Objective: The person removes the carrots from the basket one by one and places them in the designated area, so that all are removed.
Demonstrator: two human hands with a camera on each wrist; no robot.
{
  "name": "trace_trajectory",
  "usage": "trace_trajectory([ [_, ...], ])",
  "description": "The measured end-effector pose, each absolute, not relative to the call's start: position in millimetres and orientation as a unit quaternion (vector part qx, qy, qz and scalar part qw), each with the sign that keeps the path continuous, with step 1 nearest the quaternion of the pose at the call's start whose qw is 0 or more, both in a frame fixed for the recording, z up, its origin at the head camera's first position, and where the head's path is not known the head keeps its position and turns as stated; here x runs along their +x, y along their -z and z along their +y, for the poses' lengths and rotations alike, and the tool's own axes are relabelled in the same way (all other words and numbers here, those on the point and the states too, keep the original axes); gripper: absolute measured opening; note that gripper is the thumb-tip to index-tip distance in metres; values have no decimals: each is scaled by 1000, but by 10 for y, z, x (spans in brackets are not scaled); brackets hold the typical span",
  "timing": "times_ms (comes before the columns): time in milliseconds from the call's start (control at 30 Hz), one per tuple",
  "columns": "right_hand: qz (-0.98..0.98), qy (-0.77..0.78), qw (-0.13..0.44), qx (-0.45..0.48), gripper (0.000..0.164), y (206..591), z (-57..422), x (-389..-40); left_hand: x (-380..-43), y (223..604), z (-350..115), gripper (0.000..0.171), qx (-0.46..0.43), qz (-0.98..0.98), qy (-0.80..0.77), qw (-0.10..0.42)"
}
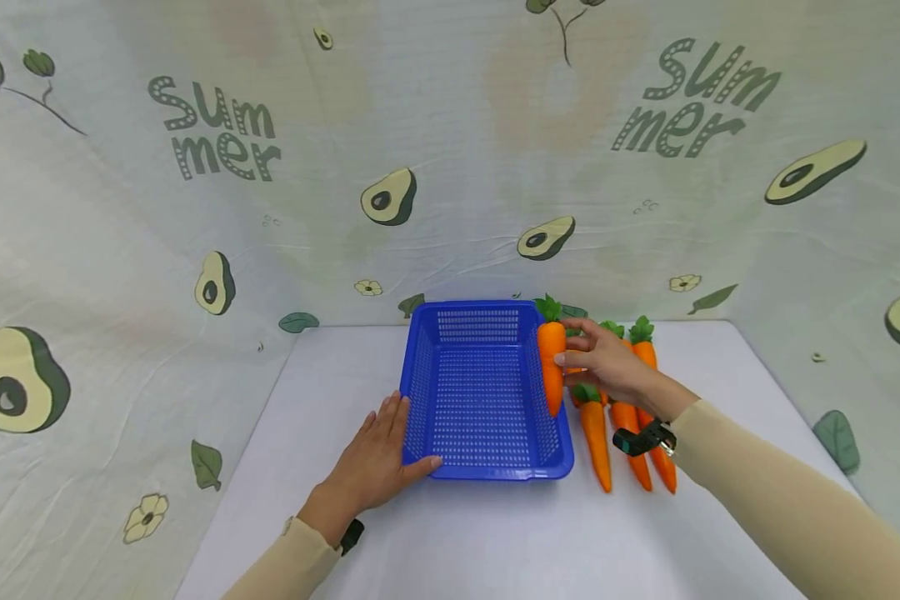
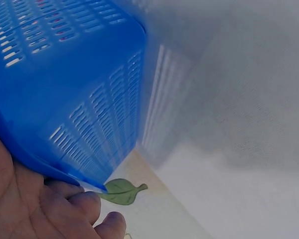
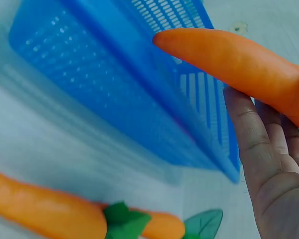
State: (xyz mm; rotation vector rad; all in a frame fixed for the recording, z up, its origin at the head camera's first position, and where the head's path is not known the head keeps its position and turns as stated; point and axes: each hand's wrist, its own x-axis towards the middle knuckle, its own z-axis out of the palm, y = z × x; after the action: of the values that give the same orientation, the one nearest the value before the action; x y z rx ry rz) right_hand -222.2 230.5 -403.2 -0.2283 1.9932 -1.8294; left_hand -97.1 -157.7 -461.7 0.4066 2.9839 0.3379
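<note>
My right hand (image 1: 613,365) holds an orange carrot (image 1: 551,362) with a green leafy top over the right rim of a blue plastic basket (image 1: 483,408). In the right wrist view, the carrot (image 3: 239,62) lies along my fingers, its tip pointing toward the basket's inside. My left hand (image 1: 371,457) rests at the basket's front left corner, fingers stretched along the left rim and thumb on the front rim. The left wrist view shows those fingertips (image 2: 87,205) against the basket's edge. No carrot is visible inside the basket.
Several more carrots (image 1: 596,442) lie on the white table (image 1: 495,542) right of the basket, partly under my right hand and wrist. A cloth (image 1: 450,150) printed with avocados hangs behind the table and around its sides.
</note>
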Motion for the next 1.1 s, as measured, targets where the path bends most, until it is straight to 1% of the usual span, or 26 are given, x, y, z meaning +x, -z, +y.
trace_trajectory([
  [100,727,653,198,-75,83,4032,2424,-2189,-963,4610,-1580,115,131,983,-115,57],
  [333,745,638,188,-58,85,4056,2752,-2116,-942,4605,-1583,114,132,982,-121,56],
  [733,815,557,156,-32,85,4301,3406,-1969,-960,4619,-1576,115,135,981,-125,57],
  [967,833,532,153,-14,83,4405,3678,-1896,-971,4627,-1584,116,129,982,-125,61],
  [1100,846,508,162,2,85,4452,3816,-1864,-981,4642,-1580,116,130,983,-119,59],
])
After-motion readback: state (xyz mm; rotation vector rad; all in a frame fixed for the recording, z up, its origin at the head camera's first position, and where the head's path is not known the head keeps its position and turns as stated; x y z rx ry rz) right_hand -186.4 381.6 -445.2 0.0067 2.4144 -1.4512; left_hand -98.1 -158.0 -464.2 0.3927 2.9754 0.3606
